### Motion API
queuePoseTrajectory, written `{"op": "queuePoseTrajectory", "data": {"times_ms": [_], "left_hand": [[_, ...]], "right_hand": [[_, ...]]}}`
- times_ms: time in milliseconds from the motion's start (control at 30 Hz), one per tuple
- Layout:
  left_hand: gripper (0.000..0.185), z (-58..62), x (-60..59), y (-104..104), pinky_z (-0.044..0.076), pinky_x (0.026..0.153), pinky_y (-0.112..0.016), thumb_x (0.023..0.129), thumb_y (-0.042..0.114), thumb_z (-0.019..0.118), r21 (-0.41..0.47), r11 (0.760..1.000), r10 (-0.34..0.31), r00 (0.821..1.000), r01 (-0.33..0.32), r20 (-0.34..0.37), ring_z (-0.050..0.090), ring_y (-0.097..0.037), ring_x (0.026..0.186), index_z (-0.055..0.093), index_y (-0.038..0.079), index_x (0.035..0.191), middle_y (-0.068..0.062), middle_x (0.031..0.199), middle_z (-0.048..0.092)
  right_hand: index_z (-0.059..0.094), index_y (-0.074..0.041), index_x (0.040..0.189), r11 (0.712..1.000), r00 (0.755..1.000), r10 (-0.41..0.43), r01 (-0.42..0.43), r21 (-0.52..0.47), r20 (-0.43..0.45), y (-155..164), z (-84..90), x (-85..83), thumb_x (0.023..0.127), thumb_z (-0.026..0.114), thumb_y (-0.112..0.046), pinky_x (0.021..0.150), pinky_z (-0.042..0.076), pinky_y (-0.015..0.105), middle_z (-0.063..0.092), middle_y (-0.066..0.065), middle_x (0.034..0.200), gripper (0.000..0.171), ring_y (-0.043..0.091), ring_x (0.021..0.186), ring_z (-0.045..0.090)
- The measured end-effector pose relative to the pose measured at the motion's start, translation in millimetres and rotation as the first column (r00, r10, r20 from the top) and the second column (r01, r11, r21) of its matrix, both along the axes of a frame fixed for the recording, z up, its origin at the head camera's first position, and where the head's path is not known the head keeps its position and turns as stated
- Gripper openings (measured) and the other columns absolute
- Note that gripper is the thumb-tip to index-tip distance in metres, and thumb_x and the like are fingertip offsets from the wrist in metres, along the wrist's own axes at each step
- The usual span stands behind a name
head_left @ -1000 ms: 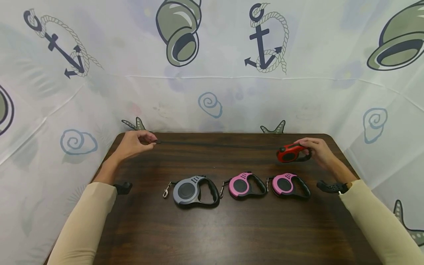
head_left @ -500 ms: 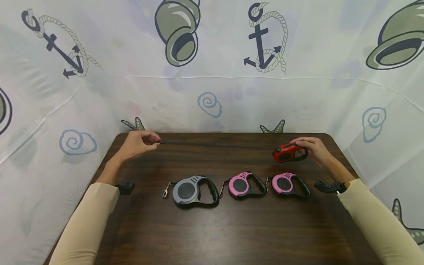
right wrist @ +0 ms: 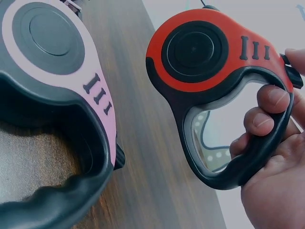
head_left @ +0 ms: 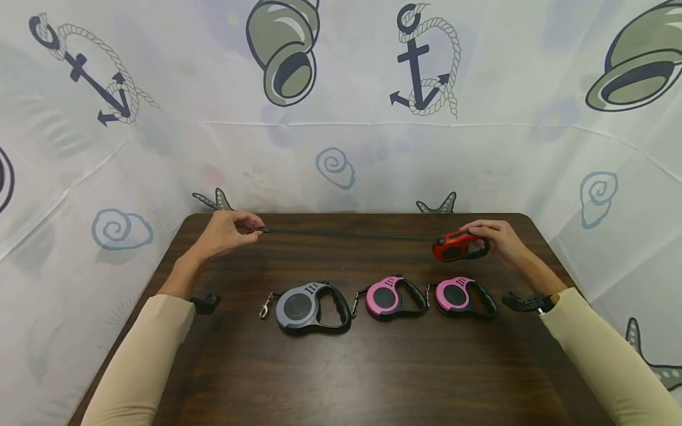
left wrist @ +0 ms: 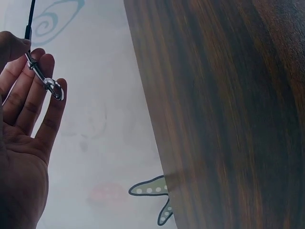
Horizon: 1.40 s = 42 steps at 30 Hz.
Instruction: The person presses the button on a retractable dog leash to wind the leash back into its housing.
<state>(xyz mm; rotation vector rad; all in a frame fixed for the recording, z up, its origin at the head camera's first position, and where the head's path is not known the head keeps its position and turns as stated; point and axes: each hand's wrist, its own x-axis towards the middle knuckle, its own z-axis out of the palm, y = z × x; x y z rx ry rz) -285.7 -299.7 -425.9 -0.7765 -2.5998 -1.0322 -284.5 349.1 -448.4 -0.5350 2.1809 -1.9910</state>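
Note:
My right hand (head_left: 495, 236) grips the black handle of a red retractable dog leash (right wrist: 193, 52), its fingers curled through the loop and the thumb near the button. The leash is held above the table's far right part. A dark cord (head_left: 346, 234) runs nearly straight from it across to my left hand (head_left: 231, 229). There the thumb and fingers pinch the cord's end, and in the left wrist view a silver snap hook (left wrist: 45, 78) lies against the fingers. Closest to the right hand on the table is a pink retractable leash (head_left: 454, 294).
A second pink leash (head_left: 383, 297) and a larger grey leash (head_left: 298, 306) lie in the same row on the brown wooden table (head_left: 341, 378), their metal clips pointing left. A white patterned cloth (head_left: 341, 94) hangs behind and beside the table.
The red leash and right hand have shifted slightly left. The left hand has drifted slightly right, so the cord between them is a little shorter. The row of leashes stays put.

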Motion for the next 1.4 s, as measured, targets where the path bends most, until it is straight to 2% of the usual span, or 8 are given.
{"op": "queuePoseTrajectory", "data": {"times_ms": [233,400,600,800,1033,1233,1400], "left_hand": [[0.02,0.1,2.3,3.6,0.054,0.072,-0.014,0.084,-0.007,0.082,0.012,1.0,-0.005,1.0,0.005,-0.004,0.071,-0.013,0.078,0.079,0.006,0.1,-0.005,0.089,0.078],[0.019,0.3,5.0,7.4,0.059,0.075,-0.024,0.085,-0.005,0.081,0.02,1.0,-0.02,1.0,0.02,-0.008,0.071,-0.012,0.08,0.079,0.005,0.102,-0.005,0.09,0.078],[0.018,0.4,7.4,12.1,0.06,0.073,-0.027,0.086,-0.004,0.081,0.041,0.999,-0.035,0.999,0.036,-0.016,0.07,-0.01,0.079,0.079,0.005,0.101,-0.005,0.089,0.078],[0.017,-0.9,8.8,15.8,0.062,0.071,-0.038,0.086,-0.004,0.081,0.054,0.997,-0.056,0.998,0.057,-0.029,0.07,-0.009,0.078,0.079,0.006,0.1,-0.004,0.089,0.078],[0.017,-1.4,11.0,19.4,0.062,0.073,-0.032,0.085,-0.004,0.082,0.063,0.997,-0.048,0.999,0.049,-0.021,0.07,-0.009,0.079,0.079,0.005,0.1,-0.004,0.089,0.078],[0.018,0.1,13.1,22.4,0.062,0.074,-0.036,0.085,-0.004,0.082,0.069,0.996,-0.054,0.998,0.056,-0.022,0.071,-0.009,0.079,0.079,0.005,0.1,-0.004,0.09,0.078],[0.018,2.0,15.6,27.0,0.062,0.075,-0.04,0.086,-0.003,0.082,0.064,0.996,-0.053,0.998,0.055,-0.018,0.071,-0.01,0.08,0.079,0.007,0.101,-0.003,0.089,0.078]], "right_hand": [[0.075,0.007,0.117,1.0,1.0,0.005,-0.005,-0.021,0.0,-6.6,1.7,2.5,0.11,0.053,-0.007,0.069,0.04,0.033,0.074,-0.002,0.101,0.027,0.023,0.074,0.047],[0.073,0.008,0.119,1.0,1.0,0.017,-0.017,-0.014,-0.007,-10.1,1.6,2.8,0.111,0.052,-0.007,0.069,0.041,0.033,0.073,-0.002,0.099,0.027,0.023,0.073,0.046],[0.074,0.005,0.12,1.0,1.0,0.023,-0.023,-0.01,0.002,-15.1,4.0,5.3,0.111,0.053,-0.009,0.071,0.041,0.032,0.071,-0.002,0.098,0.027,0.023,0.074,0.047],[0.076,0.004,0.118,1.0,1.0,0.018,-0.018,-0.017,0.003,-21.6,6.4,7.9,0.111,0.052,-0.007,0.069,0.041,0.031,0.071,-0.002,0.096,0.027,0.023,0.073,0.047],[0.075,0.005,0.118,0.999,1.0,0.027,-0.027,-0.022,-0.003,-30.4,10.2,10.6,0.11,0.053,-0.007,0.071,0.04,0.032,0.07,-0.002,0.093,0.026,0.022,0.072,0.047],[0.073,0.008,0.12,1.0,1.0,0.027,-0.027,-0.006,-0.01,-33.5,11.4,11.7,0.11,0.054,-0.008,0.073,0.041,0.03,0.07,-0.003,0.095,0.027,0.019,0.073,0.049],[0.075,0.004,0.12,1.0,1.0,0.022,-0.022,0.007,-0.004,-37.2,12.8,12.9,0.11,0.054,-0.009,0.074,0.041,0.03,0.07,-0.003,0.097,0.026,0.018,0.074,0.049]]}}
